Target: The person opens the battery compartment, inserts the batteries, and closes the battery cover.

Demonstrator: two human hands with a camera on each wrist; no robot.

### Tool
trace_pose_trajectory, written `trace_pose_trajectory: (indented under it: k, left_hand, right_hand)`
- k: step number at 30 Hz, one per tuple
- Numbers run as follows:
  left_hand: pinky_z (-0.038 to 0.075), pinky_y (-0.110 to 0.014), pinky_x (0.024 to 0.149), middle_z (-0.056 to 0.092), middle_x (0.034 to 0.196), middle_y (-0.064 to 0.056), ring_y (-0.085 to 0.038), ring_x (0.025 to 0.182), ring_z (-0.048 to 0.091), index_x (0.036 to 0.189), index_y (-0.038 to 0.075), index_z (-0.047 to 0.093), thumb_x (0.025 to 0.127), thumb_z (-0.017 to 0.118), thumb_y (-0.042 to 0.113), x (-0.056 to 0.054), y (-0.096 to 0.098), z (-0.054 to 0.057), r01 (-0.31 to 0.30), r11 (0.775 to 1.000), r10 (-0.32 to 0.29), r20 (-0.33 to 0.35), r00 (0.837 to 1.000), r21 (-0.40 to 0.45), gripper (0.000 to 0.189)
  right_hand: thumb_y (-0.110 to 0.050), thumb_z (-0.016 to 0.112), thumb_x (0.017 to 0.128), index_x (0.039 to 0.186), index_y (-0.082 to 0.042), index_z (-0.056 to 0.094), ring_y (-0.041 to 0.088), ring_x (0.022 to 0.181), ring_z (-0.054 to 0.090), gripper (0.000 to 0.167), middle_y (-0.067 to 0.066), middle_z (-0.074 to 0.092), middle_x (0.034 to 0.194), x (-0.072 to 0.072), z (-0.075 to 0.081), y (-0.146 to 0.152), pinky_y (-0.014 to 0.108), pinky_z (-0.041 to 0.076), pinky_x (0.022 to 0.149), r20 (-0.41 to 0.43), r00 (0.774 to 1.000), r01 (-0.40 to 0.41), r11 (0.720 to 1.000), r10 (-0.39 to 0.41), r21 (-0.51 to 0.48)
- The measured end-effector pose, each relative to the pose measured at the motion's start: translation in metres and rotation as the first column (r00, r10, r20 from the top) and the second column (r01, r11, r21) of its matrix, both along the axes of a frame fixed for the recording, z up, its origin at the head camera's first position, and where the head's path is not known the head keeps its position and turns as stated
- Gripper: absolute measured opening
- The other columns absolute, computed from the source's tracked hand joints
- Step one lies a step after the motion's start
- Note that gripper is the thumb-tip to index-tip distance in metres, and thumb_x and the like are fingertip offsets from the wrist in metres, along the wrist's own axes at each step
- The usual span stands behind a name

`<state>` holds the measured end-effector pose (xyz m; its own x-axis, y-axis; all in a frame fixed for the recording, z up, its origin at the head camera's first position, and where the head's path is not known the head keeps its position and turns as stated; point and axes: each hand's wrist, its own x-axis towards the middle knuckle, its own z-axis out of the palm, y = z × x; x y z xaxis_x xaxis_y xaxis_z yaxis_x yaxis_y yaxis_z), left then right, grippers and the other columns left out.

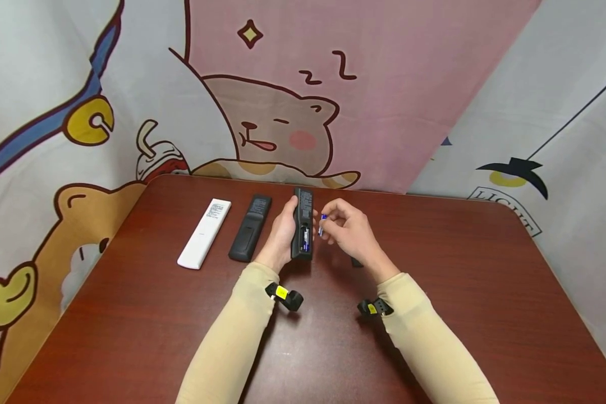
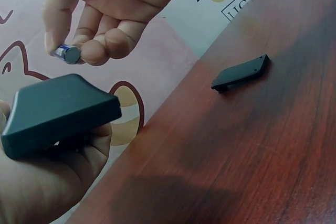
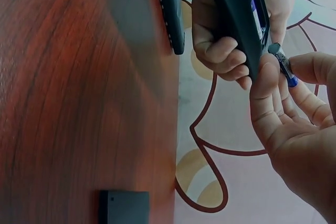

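My left hand (image 1: 280,237) grips a black remote control (image 1: 303,205), its back turned up and its battery compartment uncovered. Inside that compartment lies a blue and silver battery (image 1: 305,238). Just to the right, my right hand (image 1: 352,231) pinches another small battery (image 3: 284,65) between thumb and fingertips, apart from the remote. In the left wrist view, this battery's flat grey end (image 2: 72,55) shows. A black battery cover (image 2: 241,72) rests on the table; in the head view my right hand and wrist partly hide it.
Left of the hands, a white remote control (image 1: 204,233) and another black remote control (image 1: 250,228) lie on the reddish-brown wooden table (image 1: 131,314). A printed cloth (image 1: 384,84) hangs behind the table's far edge.
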<state>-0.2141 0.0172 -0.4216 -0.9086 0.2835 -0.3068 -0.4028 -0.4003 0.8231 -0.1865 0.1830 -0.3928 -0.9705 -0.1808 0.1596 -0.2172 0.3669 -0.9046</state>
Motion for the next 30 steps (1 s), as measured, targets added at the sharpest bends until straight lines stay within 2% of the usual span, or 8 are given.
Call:
trace_pose_trajectory:
  k: [5,9,13,19,25,30]
  left_hand:
    - [0.050,-0.027,0.066,0.059,0.093,-0.007,-0.016,0.075,0.056,0.128,-0.007,0.057,0.110,0.031,0.054,-0.001,0.000,0.000,0.011,1.000,-0.011,-0.002,1.000,-0.005,0.069]
    - [0.050,-0.027,0.067,0.057,0.101,-0.009,-0.014,0.081,0.056,0.132,-0.006,0.056,0.110,0.029,0.053,0.000,-0.001,0.001,0.015,1.000,-0.016,-0.005,1.000,-0.005,0.068]
    - [0.050,-0.026,0.067,0.056,0.107,-0.012,-0.014,0.083,0.057,0.138,-0.009,0.052,0.110,0.029,0.052,0.000,-0.001,0.000,0.012,1.000,-0.012,-0.007,1.000,0.001,0.071]
    - [0.051,-0.027,0.065,0.059,0.097,-0.008,-0.016,0.078,0.059,0.134,-0.008,0.053,0.110,0.029,0.051,0.000,0.000,-0.001,0.004,1.000,-0.004,-0.010,1.000,0.009,0.068]
    - [0.051,-0.029,0.063,0.060,0.094,-0.006,-0.017,0.073,0.059,0.128,-0.001,0.057,0.110,0.030,0.051,0.000,0.000,-0.002,-0.008,1.000,0.008,-0.008,1.000,0.015,0.061]
    - [0.051,-0.029,0.061,0.059,0.092,-0.006,-0.017,0.071,0.058,0.125,0.004,0.057,0.110,0.030,0.050,0.000,0.000,-0.003,-0.006,1.000,0.006,-0.003,1.000,0.026,0.056]
  right_hand:
    - [0.000,0.067,0.096,0.105,0.000,0.062,0.023,0.062,0.065,0.010,0.015,0.067,0.077,0.000,0.000,-0.003,0.046,0.059,0.059,-0.015,1.000,-0.007,1.000,0.007,-0.006]
    - [0.002,0.068,0.095,0.102,-0.001,0.062,0.028,0.061,0.066,0.010,0.016,0.067,0.077,0.000,-0.002,-0.006,0.048,0.058,0.057,-0.028,1.000,-0.014,1.000,0.014,-0.021]
    - [0.002,0.068,0.094,0.101,-0.001,0.061,0.031,0.061,0.066,0.010,0.017,0.067,0.077,0.001,-0.003,-0.007,0.049,0.058,0.057,-0.029,0.999,-0.017,0.999,0.016,-0.032]
    - [0.004,0.065,0.094,0.102,0.003,0.060,0.026,0.061,0.067,0.010,0.019,0.066,0.079,0.002,-0.005,-0.011,0.048,0.059,0.056,-0.020,0.999,-0.031,0.997,0.030,-0.069]
    - [0.005,0.064,0.094,0.106,0.006,0.060,0.027,0.061,0.067,0.012,0.020,0.065,0.081,0.002,-0.004,-0.013,0.046,0.060,0.055,-0.010,0.999,-0.049,0.994,0.048,-0.093]
    - [0.005,0.065,0.094,0.106,0.004,0.061,0.030,0.062,0.068,0.012,0.019,0.064,0.082,0.004,-0.003,-0.015,0.054,0.059,0.058,-0.006,0.999,-0.053,0.995,0.052,-0.086]
